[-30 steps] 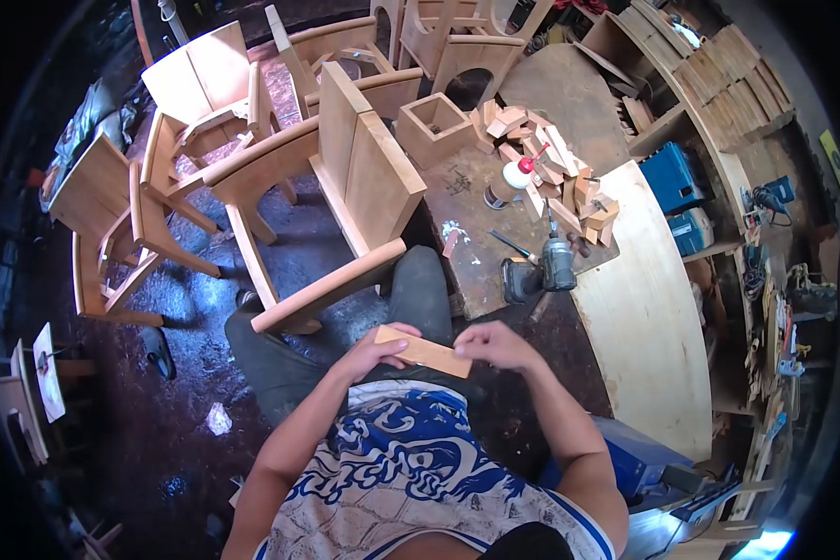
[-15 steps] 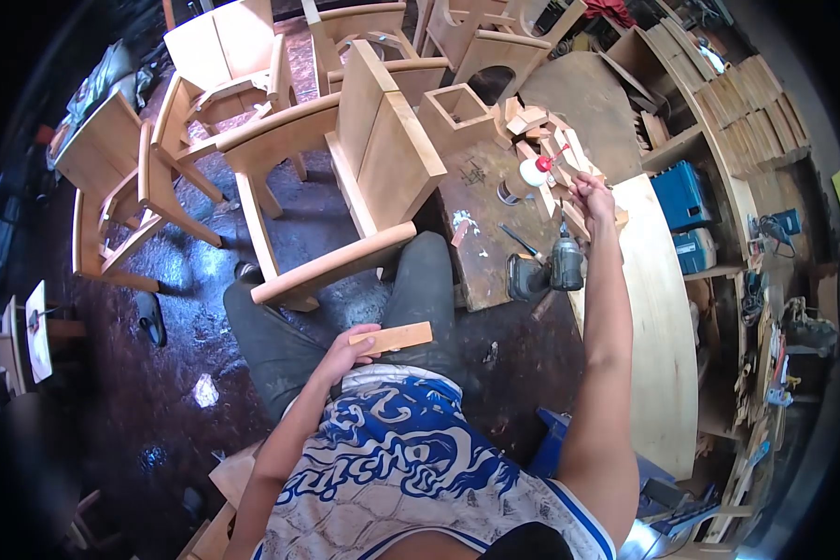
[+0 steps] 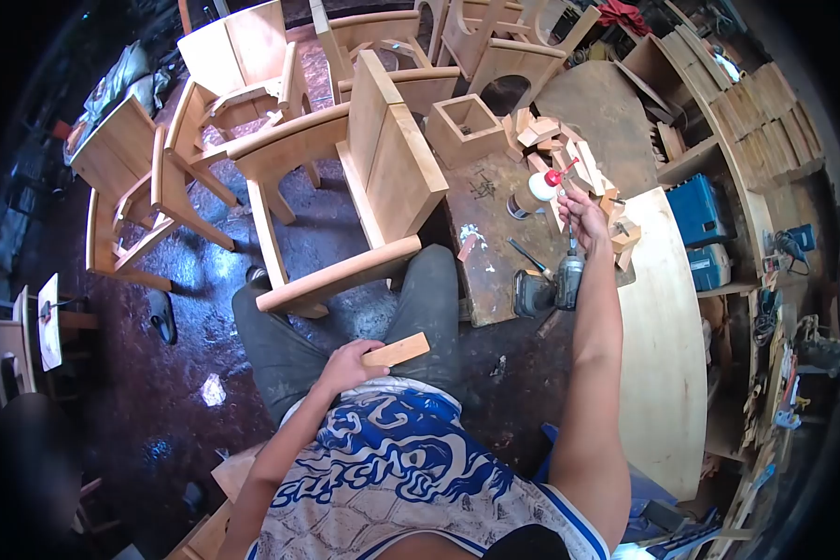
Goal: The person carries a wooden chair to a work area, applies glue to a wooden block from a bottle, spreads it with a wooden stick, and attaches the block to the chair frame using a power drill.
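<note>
My left hand (image 3: pixel 348 366) rests at my lap, fingers closed around one end of a small rectangular wooden block (image 3: pixel 398 350). Stretched out over the workbench, my right hand (image 3: pixel 584 220) has its fingers curled together near the tip of an upright power drill (image 3: pixel 569 280). Anything small between these fingers is hidden. A white glue bottle (image 3: pixel 538 187) with a red nozzle stands just left of that hand; whether they touch is unclear. Behind the hand lies a pile of wood offcuts (image 3: pixel 581 168). A wooden chair (image 3: pixel 392 168) stands in front of me, its rail over my knee.
The brown workbench (image 3: pixel 485 280) carries a dark-handled tool (image 3: pixel 523 249) and an open wooden box (image 3: pixel 467 131). A pale board (image 3: pixel 663 373) lies to the right, beside shelves with blue cases (image 3: pixel 695 210) and stacked slats (image 3: pixel 765 121). More wooden chairs (image 3: pixel 126 196) stand at the left and back.
My right hand has shifted left and towards me, from beside the offcuts to near the drill tip and glue bottle. My left hand turned slightly, keeping the wooden block. The view shifted a little.
</note>
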